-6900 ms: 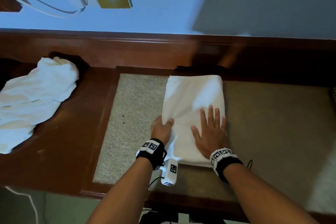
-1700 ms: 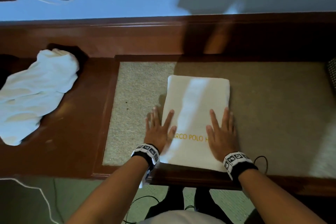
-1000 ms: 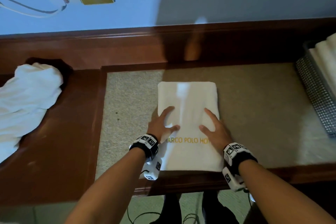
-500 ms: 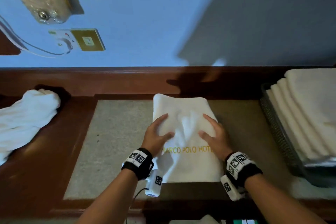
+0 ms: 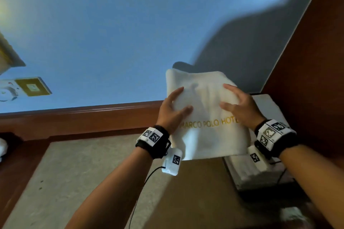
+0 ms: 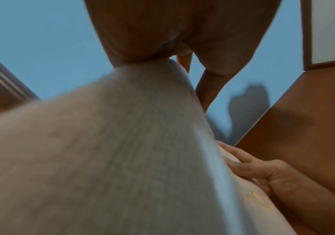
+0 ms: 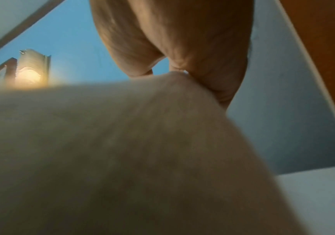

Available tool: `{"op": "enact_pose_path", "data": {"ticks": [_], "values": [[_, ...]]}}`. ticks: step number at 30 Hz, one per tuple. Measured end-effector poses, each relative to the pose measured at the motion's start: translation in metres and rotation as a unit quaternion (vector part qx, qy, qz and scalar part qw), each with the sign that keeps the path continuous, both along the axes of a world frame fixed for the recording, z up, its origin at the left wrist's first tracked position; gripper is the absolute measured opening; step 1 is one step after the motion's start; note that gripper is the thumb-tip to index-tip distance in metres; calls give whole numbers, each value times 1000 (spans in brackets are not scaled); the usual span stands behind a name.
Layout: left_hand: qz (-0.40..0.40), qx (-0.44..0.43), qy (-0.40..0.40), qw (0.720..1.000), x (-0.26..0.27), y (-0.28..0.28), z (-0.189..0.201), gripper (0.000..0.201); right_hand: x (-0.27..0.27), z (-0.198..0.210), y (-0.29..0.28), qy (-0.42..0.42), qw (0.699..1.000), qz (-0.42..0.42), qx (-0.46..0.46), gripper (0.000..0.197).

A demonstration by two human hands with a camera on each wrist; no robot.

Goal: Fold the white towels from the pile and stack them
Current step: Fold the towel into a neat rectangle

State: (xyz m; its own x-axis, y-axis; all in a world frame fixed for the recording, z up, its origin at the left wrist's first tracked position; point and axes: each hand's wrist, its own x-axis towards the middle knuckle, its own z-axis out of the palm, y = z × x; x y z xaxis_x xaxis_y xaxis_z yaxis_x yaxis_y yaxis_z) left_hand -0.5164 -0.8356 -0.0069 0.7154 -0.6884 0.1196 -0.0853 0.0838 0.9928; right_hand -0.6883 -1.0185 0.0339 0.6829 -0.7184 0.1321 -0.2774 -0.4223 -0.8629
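A folded white towel [image 5: 206,128] with gold hotel lettering hangs in the air, held on both sides. My left hand [image 5: 176,106] grips its left side and my right hand [image 5: 236,104] grips its right side, thumbs on top. The towel is over the near-left part of the stack of folded white towels [image 5: 264,169] at the right. In the left wrist view the towel [image 6: 122,159] is pinched under my left hand [image 6: 172,39]; in the right wrist view it [image 7: 122,159] is pinched by my right hand [image 7: 182,47]. A bit of the unfolded pile [image 5: 2,147] shows at the far left.
The desk has a beige stone inlay [image 5: 83,182] in a red-brown wooden frame [image 5: 74,117]. A wooden panel [image 5: 307,80] stands right of the stack. A switch plate [image 5: 31,87] is on the blue wall. A thin cable [image 5: 141,182] hangs from my left wrist.
My hands went from pressing flat on the towel to gripping its sides. They lifted it off the desk and carried it right, over the stack.
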Motion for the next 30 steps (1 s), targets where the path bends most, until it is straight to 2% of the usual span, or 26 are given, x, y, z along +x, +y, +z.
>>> {"op": "enact_pose_path", "data": {"ticks": [5, 9, 12, 14, 16, 19, 21, 23, 27, 30], "values": [[-39, -4, 11, 999, -47, -91, 25, 69, -46, 34, -85, 17, 999, -26, 5, 63], [-67, 18, 29, 997, -87, -153, 21, 73, -86, 45, -140, 72, 996, -55, -6, 65], [-93, 102, 38, 990, -115, -186, -7, 93, -112, 24, -168, 159, 985, -66, -3, 81], [-133, 177, 64, 973, -130, -196, -31, 110, -129, -4, -177, 241, 968, -72, 13, 93], [-160, 227, 71, 958, -141, -195, -54, 115, -145, -38, -177, 307, 948, -77, 37, 92], [-139, 194, 140, 961, -145, -192, -79, 113, -159, -75, -175, 316, 942, -95, 62, 76], [-72, 170, 191, 964, -140, -198, -80, 108, -160, -83, -178, 306, 939, -126, 92, 73], [-11, 165, 221, 961, -129, -210, -77, 92, -153, -82, -183, 299, 938, -143, 101, 74], [-8, 174, 260, 950, -110, -226, -57, 58, -130, -74, -195, 291, 937, -168, 94, 80], [-19, 184, 281, 942, -97, -236, -54, 69, -109, -68, -205, 290, 932, -185, 111, 80]]}}
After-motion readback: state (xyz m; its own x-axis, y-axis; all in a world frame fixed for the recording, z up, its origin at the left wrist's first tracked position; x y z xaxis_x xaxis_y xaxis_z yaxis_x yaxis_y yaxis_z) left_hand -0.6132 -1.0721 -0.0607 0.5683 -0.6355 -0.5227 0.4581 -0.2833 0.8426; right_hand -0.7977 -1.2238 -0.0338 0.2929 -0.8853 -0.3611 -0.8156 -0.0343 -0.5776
